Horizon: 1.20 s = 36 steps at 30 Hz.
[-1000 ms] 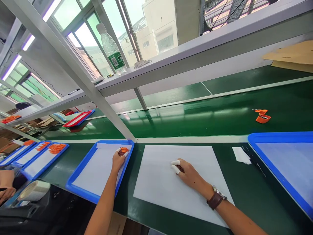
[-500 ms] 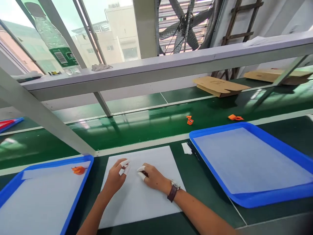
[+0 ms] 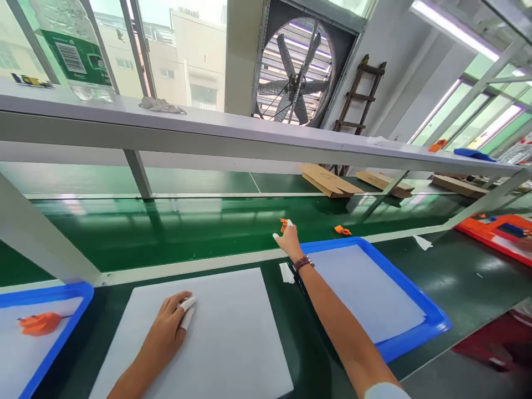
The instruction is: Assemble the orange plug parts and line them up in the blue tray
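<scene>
My right hand [image 3: 286, 238] is stretched out over the green conveyor belt [image 3: 187, 230], its white-capped fingertips closing round a small orange part [image 3: 284, 223]; a brown watch sits on the wrist. My left hand [image 3: 168, 327] rests with curled fingers in white finger cots on a white sheet [image 3: 216, 343] in front of me, holding nothing visible. A second orange part [image 3: 342, 230] lies on the belt to the right. Another orange part [image 3: 39, 323] lies in the blue tray [image 3: 78, 293] at the left.
A blue tray [image 3: 432, 321] lined with a white sheet sits right of my right arm. A small white slip [image 3: 286, 272] lies by its corner. Flat cardboard [image 3: 330, 182] lies beyond the belt. An orange tray [image 3: 499, 233] is at far right. A shelf rail [image 3: 249, 138] runs overhead.
My right hand left the white sheet and reached forward to the orange part on the belt. My left hand stayed on the sheet. My view turned to the right.
</scene>
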Tool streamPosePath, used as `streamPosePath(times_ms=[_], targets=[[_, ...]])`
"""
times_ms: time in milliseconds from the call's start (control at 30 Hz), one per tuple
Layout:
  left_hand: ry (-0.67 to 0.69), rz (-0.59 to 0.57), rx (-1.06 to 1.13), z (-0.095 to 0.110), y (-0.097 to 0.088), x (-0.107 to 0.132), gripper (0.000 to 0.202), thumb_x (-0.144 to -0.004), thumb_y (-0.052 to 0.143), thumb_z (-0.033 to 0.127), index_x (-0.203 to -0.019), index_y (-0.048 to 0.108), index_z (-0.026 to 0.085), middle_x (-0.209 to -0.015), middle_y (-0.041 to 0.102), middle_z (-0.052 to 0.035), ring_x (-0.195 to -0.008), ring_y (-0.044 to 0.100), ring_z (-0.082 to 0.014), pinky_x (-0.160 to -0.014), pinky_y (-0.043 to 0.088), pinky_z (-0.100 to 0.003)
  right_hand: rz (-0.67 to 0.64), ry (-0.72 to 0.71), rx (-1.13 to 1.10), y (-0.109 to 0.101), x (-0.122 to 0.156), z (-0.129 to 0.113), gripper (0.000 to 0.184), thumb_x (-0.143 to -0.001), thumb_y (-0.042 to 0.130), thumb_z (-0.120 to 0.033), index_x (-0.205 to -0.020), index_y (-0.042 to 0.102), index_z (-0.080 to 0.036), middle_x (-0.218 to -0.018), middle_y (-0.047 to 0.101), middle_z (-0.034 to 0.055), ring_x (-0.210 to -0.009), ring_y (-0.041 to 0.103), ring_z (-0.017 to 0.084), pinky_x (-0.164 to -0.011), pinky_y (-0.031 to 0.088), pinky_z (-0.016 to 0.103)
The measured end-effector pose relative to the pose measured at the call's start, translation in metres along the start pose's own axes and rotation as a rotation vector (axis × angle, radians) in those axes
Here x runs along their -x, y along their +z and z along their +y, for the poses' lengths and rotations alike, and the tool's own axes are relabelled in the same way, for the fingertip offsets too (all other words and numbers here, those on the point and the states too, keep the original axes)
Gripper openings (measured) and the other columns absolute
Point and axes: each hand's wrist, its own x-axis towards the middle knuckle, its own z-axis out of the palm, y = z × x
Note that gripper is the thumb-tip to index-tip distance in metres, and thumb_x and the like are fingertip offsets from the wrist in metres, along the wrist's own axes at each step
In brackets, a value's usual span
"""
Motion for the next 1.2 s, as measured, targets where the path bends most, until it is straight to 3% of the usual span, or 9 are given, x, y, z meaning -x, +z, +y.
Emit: streamPosePath(times_ms=[167, 367, 467, 567, 667, 800, 900, 1000, 1200], targets=[[-0.026, 0.035, 0.058, -0.002, 0.004, 0.002, 0.039, -0.063, 0.05, 0.005, -0.088, 0.065, 0.031, -0.134, 0.06, -0.0004, -0.121, 0.058, -0.0301, -0.092, 0.058, -0.047, -0.004, 0.122, 0.085, 0.01, -0.038, 0.014, 0.038, -0.096, 0.063, -0.032, -0.13, 0.056, -0.017, -0.131, 0.058, 0.0107, -0.111, 0.062, 0.026, -0.093, 0.053, 0.048], [-0.056, 0.025, 0.109, 0.003, 0.001, 0.001, 0.041, -0.061, 0.05, 0.003, -0.086, 0.067, 0.03, -0.133, 0.062, -0.0008, -0.121, 0.057, -0.0301, -0.096, 0.056, -0.046, -0.034, 0.055, 0.06, 0.033, -0.026, -0.001, 0.037, -0.096, 0.063, -0.031, -0.129, 0.056, -0.016, -0.125, 0.061, 0.0103, -0.107, 0.064, 0.025, -0.091, 0.055, 0.045], [-0.073, 0.035, 0.184, 0.009, -0.004, -0.001, 0.034, -0.066, 0.052, 0.005, -0.085, 0.068, 0.028, -0.131, 0.063, -0.0031, -0.123, 0.056, -0.0306, -0.1, 0.054, -0.047, -0.098, -0.072, -0.016, 0.047, 0.008, -0.022, 0.056, -0.093, 0.063, -0.027, -0.143, 0.042, -0.012, -0.12, 0.064, 0.0132, -0.104, 0.065, 0.024, -0.095, 0.053, 0.043], [-0.164, 0.066, 0.324, 0.026, -0.01, -0.002, 0.038, -0.078, 0.058, 0.016, -0.112, 0.068, 0.029, -0.128, 0.064, -0.0061, -0.114, 0.062, -0.0294, -0.093, 0.057, -0.046, -0.215, -0.241, -0.114, 0.062, 0.067, -0.051, 0.075, -0.087, 0.064, -0.028, -0.151, 0.029, -0.012, -0.116, 0.066, 0.0108, -0.1, 0.065, 0.022, -0.093, 0.053, 0.039], [-0.357, 0.08, 0.61, 0.051, -0.013, -0.005, 0.052, -0.085, 0.064, 0.031, -0.136, 0.056, 0.029, -0.129, 0.065, -0.0085, -0.107, 0.068, -0.0266, -0.087, 0.06, -0.042, -0.327, -0.413, -0.205, 0.068, 0.137, -0.081, 0.076, -0.086, 0.066, -0.032, -0.153, 0.03, -0.022, -0.114, 0.066, 0.0076, -0.099, 0.064, 0.023, -0.093, 0.053, 0.041], [-0.47, -0.016, 1.052, 0.079, -0.018, -0.01, 0.057, -0.089, 0.064, 0.041, -0.141, 0.051, 0.023, -0.133, 0.064, -0.0117, -0.112, 0.067, -0.0277, -0.093, 0.058, -0.045, -0.399, -0.647, -0.253, 0.066, 0.198, -0.109, 0.081, -0.086, 0.064, -0.028, -0.155, 0.023, -0.024, -0.118, 0.06, 0.0115, -0.1, 0.06, 0.026, -0.09, 0.054, 0.046], [-0.491, -0.027, 1.108, 0.084, -0.023, -0.012, 0.051, -0.088, 0.064, 0.04, -0.135, 0.058, 0.021, -0.126, 0.068, -0.0111, -0.109, 0.069, -0.029, -0.094, 0.058, -0.046, -0.447, -0.695, -0.277, 0.065, 0.214, -0.116, 0.084, -0.085, 0.067, -0.027, -0.155, 0.021, -0.025, -0.116, 0.057, 0.0112, -0.093, 0.059, 0.025, -0.085, 0.055, 0.046], [-0.475, 0.087, 0.94, 0.079, -0.027, -0.011, 0.042, -0.086, 0.065, 0.034, -0.126, 0.065, 0.023, -0.121, 0.07, -0.0078, -0.109, 0.068, -0.0272, -0.097, 0.056, -0.044, -0.478, -0.713, -0.369, 0.063, 0.219, -0.115, 0.082, -0.085, 0.072, -0.034, -0.153, 0.027, -0.027, -0.113, 0.057, 0.0096, -0.09, 0.057, 0.023, -0.081, 0.056, 0.044], [-0.349, 0.202, 0.667, 0.075, -0.016, -0.002, 0.037, -0.083, 0.062, 0.021, -0.119, 0.068, 0.026, -0.124, 0.064, -0.0067, -0.11, 0.066, -0.0224, -0.094, 0.059, -0.036, -0.405, -0.623, -0.525, 0.061, 0.23, -0.11, 0.044, -0.089, 0.067, -0.032, -0.13, 0.053, -0.028, -0.099, 0.059, 0.004, -0.08, 0.057, 0.018, -0.075, 0.055, 0.037]])
